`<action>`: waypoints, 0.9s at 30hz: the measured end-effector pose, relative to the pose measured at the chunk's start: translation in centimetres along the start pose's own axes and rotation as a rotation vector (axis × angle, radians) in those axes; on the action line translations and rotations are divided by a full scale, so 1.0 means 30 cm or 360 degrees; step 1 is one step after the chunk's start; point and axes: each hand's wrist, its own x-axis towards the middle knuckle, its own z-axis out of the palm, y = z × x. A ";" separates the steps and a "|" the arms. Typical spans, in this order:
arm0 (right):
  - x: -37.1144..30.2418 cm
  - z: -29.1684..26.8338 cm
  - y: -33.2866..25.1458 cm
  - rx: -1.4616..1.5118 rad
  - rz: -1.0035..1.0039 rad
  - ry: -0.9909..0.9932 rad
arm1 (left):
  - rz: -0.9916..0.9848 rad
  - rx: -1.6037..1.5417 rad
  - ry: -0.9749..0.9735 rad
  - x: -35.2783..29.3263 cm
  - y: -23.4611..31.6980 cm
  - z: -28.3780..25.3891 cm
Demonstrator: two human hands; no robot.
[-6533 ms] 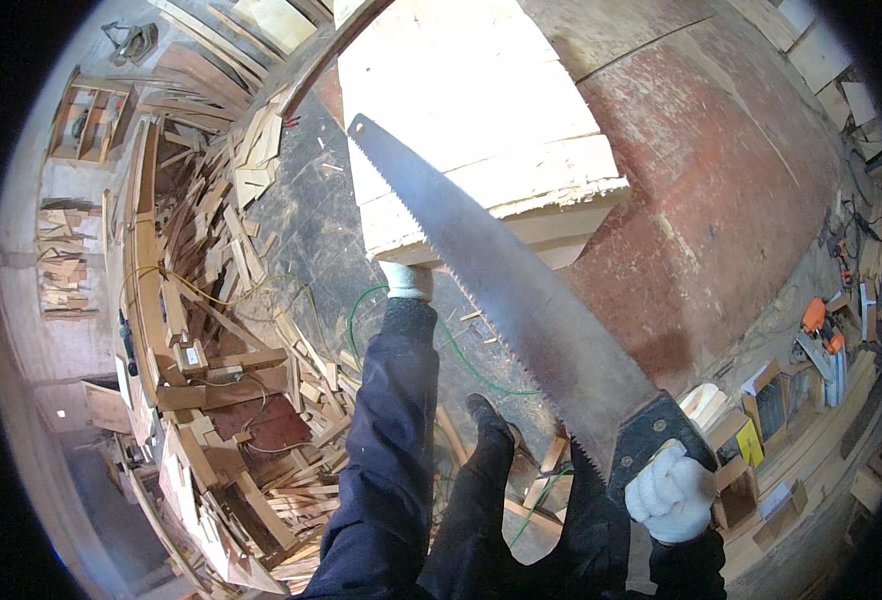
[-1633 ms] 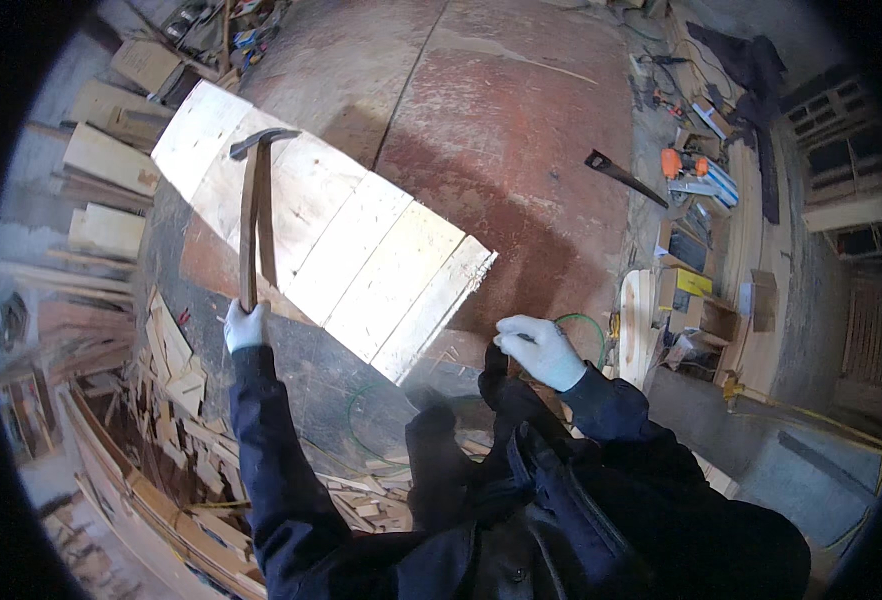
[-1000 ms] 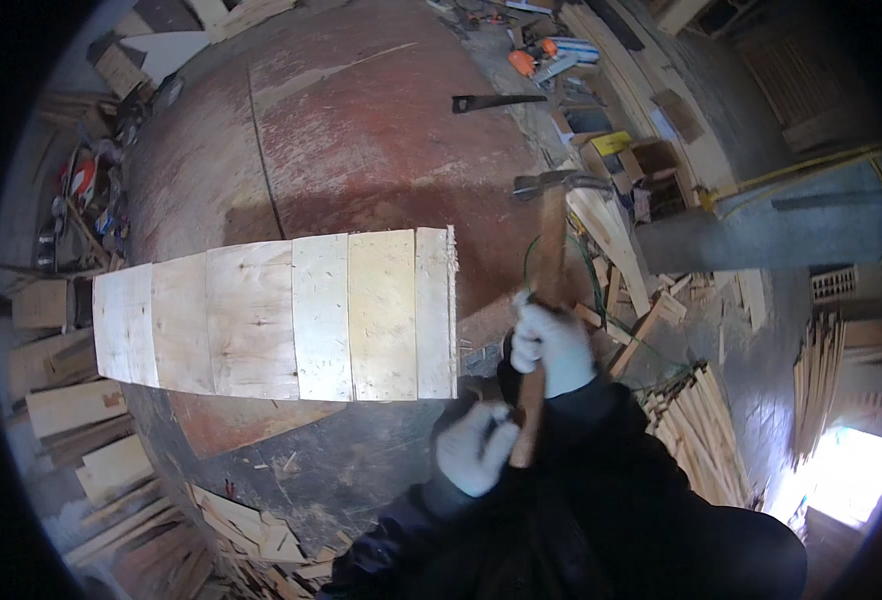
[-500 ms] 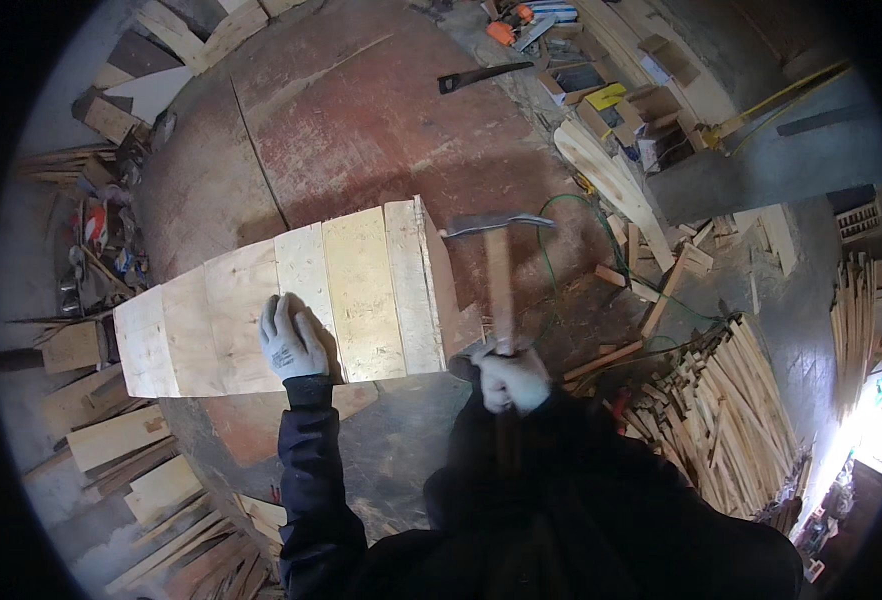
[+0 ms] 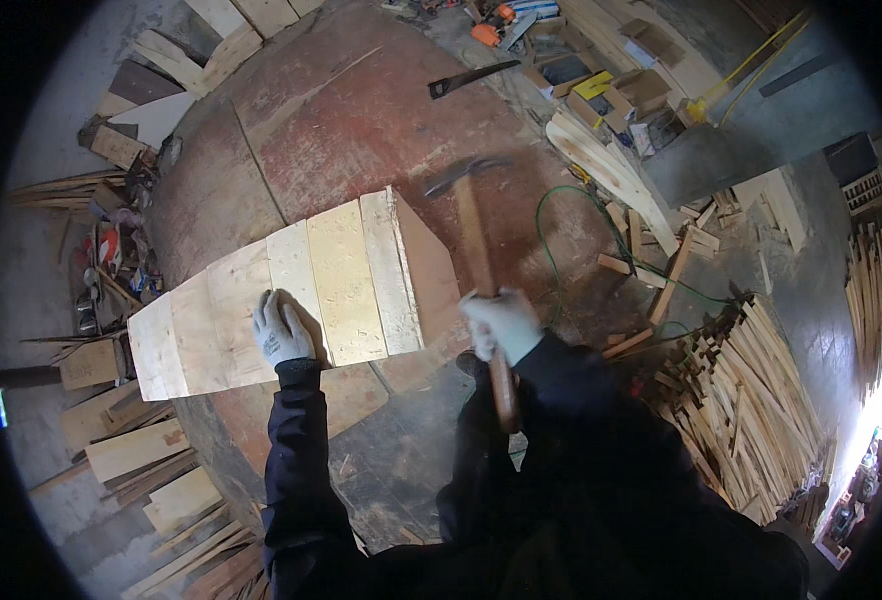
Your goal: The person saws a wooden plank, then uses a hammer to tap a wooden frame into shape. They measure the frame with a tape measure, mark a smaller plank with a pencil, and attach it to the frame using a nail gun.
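A long tapered wooden box [image 5: 238,275], planked with pale boards across its top, lies before me with its wide end to the right. My left hand [image 5: 283,330], in a light grey glove, rests flat on the near part of the boards with its fingers stretched out. My right hand [image 5: 501,322], gloved too and a little blurred, grips a hammer [image 5: 472,225] by its wooden handle. The hammer's long dark metal head is in the air beyond the box's right end, apart from the wood. The handle's butt sticks out below my fist.
A handsaw [image 5: 471,79] lies on the reddish floor panel [image 5: 361,130] at the far side. A green cord [image 5: 551,250] loops on the right, close to scattered offcuts and a big pile of wood strips [image 5: 746,400]. Boards [image 5: 141,448] are stacked at left.
My right hand and the hammer have risen away from me and slightly left. The left hand stays on the boards. The whole view has shifted a little.
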 end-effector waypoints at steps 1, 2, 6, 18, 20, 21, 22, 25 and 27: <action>-0.014 -0.030 -0.022 0.0069 -0.0072 0.0105 | -0.0065 -0.0018 -0.0021 -0.005 -0.002 0.000; -0.024 -0.045 -0.031 0.0079 -0.0129 0.0153 | -0.0093 -0.0073 -0.0019 -0.005 -0.006 0.003; -0.002 -0.046 -0.009 -0.0575 -0.0597 0.0375 | -0.0050 -0.0025 0.0015 -0.020 -0.016 0.009; -0.179 -0.089 0.135 -0.1171 -0.0408 0.0364 | 0.0000 -0.0100 0.0108 -0.019 -0.031 0.007; -0.279 -0.060 0.152 -0.1038 -0.0551 0.0462 | 0.0000 -0.0099 0.0078 -0.029 -0.045 0.009; -0.315 -0.042 0.163 -0.1047 -0.0605 0.0667 | 0.0033 -0.0100 0.0119 -0.032 -0.051 0.009; -0.362 -0.031 0.169 -0.0972 -0.0554 0.0708 | 0.0048 -0.0136 0.0130 -0.037 -0.057 0.007; -0.524 0.008 0.152 -0.0697 -0.0726 0.0944 | 0.0065 -0.0226 0.0175 -0.044 -0.067 -0.001; -0.694 0.048 0.085 -0.0803 -0.1465 0.1109 | 0.0086 -0.0230 0.0214 -0.049 -0.071 -0.011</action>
